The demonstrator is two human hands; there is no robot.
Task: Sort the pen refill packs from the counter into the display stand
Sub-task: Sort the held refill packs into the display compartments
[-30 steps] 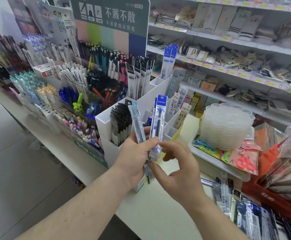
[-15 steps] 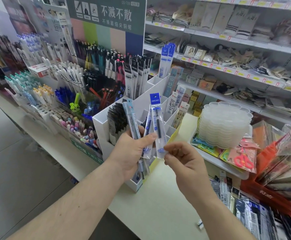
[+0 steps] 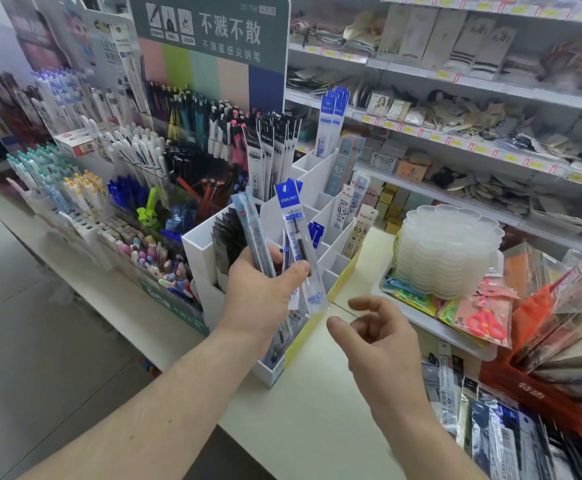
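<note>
Before white partitioned stand (image 3: 210, 258), left hand (image 3: 262, 296) gripping glossy refill packs (image 3: 296, 244), right hand (image 3: 383, 341) loosely open

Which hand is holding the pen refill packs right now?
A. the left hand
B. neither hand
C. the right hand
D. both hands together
A: the left hand grips the pen refill packs in front of the white display stand, while the right hand hangs apart from them with loosely curled fingers, holding nothing.

Display stand (image 3: 210, 258) stands left of tray (image 3: 431, 327).
</note>
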